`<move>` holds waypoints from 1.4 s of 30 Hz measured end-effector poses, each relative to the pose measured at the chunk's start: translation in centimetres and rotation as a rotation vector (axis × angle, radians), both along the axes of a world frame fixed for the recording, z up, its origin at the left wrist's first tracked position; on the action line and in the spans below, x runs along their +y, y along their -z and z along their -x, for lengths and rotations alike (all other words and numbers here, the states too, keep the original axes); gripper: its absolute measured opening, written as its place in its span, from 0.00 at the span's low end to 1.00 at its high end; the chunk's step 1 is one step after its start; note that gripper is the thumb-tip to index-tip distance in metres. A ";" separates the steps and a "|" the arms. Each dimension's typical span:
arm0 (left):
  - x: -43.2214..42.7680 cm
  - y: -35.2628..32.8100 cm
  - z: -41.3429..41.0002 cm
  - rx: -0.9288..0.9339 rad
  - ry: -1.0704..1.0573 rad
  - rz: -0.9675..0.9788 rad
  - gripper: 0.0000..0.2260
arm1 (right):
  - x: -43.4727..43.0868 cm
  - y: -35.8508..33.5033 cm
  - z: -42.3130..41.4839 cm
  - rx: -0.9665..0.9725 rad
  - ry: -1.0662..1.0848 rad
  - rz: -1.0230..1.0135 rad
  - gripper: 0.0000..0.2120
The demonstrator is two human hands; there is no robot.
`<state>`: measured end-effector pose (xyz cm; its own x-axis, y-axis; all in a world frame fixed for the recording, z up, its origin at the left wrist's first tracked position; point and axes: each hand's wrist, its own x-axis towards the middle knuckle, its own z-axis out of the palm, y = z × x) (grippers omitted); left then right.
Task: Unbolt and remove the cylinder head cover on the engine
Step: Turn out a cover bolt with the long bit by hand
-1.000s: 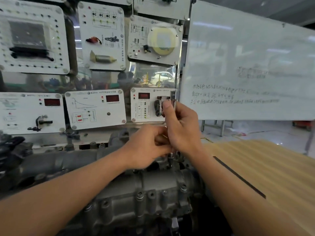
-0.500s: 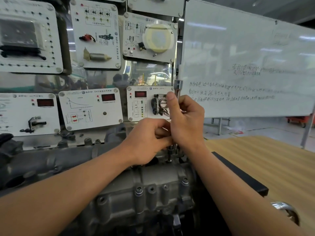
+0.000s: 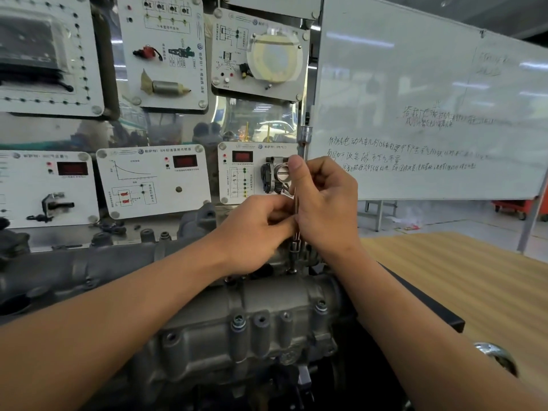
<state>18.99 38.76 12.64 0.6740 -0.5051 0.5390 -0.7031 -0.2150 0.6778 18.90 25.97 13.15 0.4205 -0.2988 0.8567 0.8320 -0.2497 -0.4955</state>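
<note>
The cylinder head cover [image 3: 261,304] at the lower middle of the frame is dull grey metal. The tool shaft [image 3: 305,136] is shiny silver. The panels [image 3: 154,179] in the left half are white, with black diagrams and red displays. The whiteboard [image 3: 415,99] at the upper right is white with dark handwriting. The tabletop [image 3: 459,268] at the right is light yellow-brown with fine stripes.

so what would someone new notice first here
The left hand and right hand meet mid-view, gripping a slim upright tool whose lower end sits at the far edge of the grey engine cover. Behind them, white instrument panels hang on the left, and a big whiteboard with handwriting stands on the right.
</note>
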 end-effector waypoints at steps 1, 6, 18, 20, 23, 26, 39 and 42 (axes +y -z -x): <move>0.0 -0.1 0.1 0.015 0.014 0.005 0.06 | 0.0 0.0 0.0 -0.003 -0.001 0.017 0.16; 0.2 -0.2 0.3 0.011 -0.002 -0.036 0.09 | 0.2 0.1 0.0 0.015 -0.013 0.090 0.19; -0.3 0.0 -0.1 -0.126 -0.176 0.037 0.06 | 0.1 0.1 0.5 0.046 -0.042 -0.048 0.09; -0.2 0.0 -0.2 -0.108 -0.153 0.037 0.05 | 0.1 0.1 0.6 0.046 -0.021 0.013 0.08; -0.1 -0.1 0.1 -0.031 -0.031 0.023 0.03 | -0.1 0.2 0.6 0.068 0.005 0.073 0.12; 0.0 0.0 0.4 0.028 0.045 0.035 0.07 | -0.3 0.4 0.4 0.080 -0.008 0.077 0.16; 0.0 0.1 0.1 -0.034 -0.075 0.062 0.03 | -0.2 0.3 0.8 0.053 -0.010 -0.005 0.10; 0.0 0.1 0.2 0.005 0.029 0.037 0.06 | -0.2 0.4 0.9 0.071 -0.013 0.082 0.13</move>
